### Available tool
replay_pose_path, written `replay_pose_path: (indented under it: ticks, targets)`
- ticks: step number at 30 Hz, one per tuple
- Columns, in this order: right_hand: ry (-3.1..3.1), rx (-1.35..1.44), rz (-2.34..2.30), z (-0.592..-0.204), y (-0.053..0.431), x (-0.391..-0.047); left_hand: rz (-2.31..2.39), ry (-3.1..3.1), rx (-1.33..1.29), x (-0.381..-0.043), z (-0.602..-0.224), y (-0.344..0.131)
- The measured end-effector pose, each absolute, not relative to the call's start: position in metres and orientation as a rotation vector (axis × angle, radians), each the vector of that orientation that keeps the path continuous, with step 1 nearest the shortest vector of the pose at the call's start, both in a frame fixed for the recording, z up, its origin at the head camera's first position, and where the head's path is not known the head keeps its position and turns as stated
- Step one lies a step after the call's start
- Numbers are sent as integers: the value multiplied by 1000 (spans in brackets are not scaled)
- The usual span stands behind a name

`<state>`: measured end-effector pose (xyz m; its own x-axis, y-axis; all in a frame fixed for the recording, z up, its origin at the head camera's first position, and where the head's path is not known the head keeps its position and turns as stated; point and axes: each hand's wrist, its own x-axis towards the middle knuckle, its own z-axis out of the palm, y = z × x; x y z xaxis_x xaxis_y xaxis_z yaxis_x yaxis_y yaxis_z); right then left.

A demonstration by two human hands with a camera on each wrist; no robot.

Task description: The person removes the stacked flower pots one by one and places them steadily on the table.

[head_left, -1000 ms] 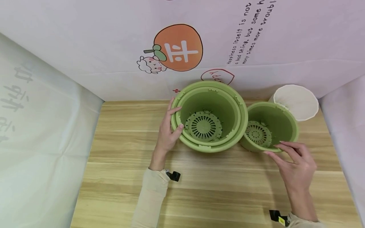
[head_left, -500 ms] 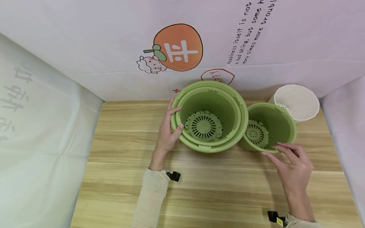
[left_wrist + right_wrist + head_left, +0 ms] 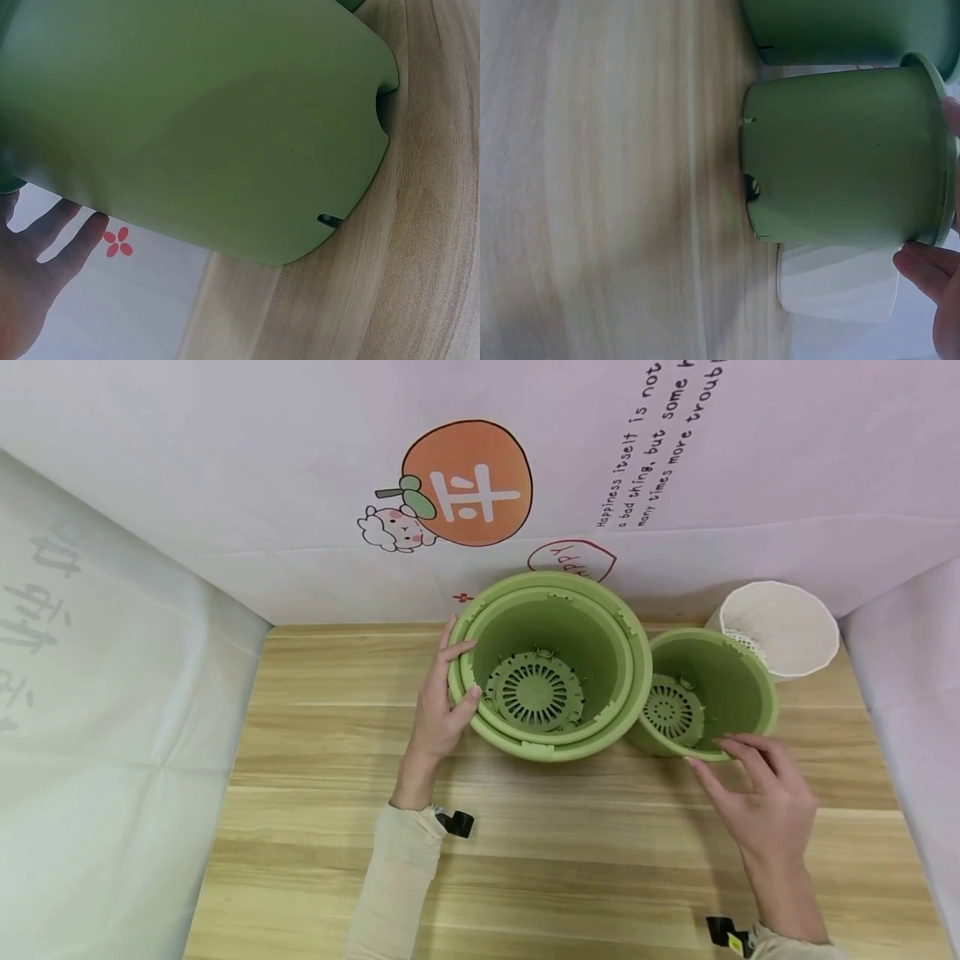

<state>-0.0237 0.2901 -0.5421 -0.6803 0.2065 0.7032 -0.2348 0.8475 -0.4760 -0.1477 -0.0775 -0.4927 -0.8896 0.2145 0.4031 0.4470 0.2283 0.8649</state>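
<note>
Two green plastic flower pots stand nested, a smaller inner pot (image 3: pixel 547 620) inside a large outer pot (image 3: pixel 517 747), each rim visible from above. My left hand (image 3: pixel 437 710) holds their left side, thumb over the rims and fingers along the outside. In the left wrist view the large pot's wall (image 3: pixel 217 142) hides part of that hand (image 3: pixel 34 274). Right beside the stack is a smaller green flower pot (image 3: pixel 738 693) with a slotted base. My right hand (image 3: pixel 772 806) pinches its near rim between thumb and fingers, as the right wrist view of this pot (image 3: pixel 840 157) also shows.
A white pot (image 3: pixel 787 631) with a scalloped rim stands behind the small green pot, in the back right corner. Printed white cloth (image 3: pixel 300 543) rises behind and at both sides of the wooden table (image 3: pixel 570 852).
The small green pot and my right hand have shifted slightly left, against the stacked pots. More of the white pot's perforated bottom now shows. My left hand stays in place.
</note>
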Motion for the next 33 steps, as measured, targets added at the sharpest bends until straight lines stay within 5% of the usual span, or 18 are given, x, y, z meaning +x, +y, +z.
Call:
replay_pose_path:
  ticks: [7,16,33]
  targets:
    - [-2119,-76,465,-534,286,-27,-1774,-2304,-611,-140,-470,-75]
    - [-1961,-249,422,-518,278,-37,-1634,-2353,-646,-154,-509,-83]
    - [-2016,-109,512,-520,279,-43,-1245,-2293,-612,-149,-511,-83]
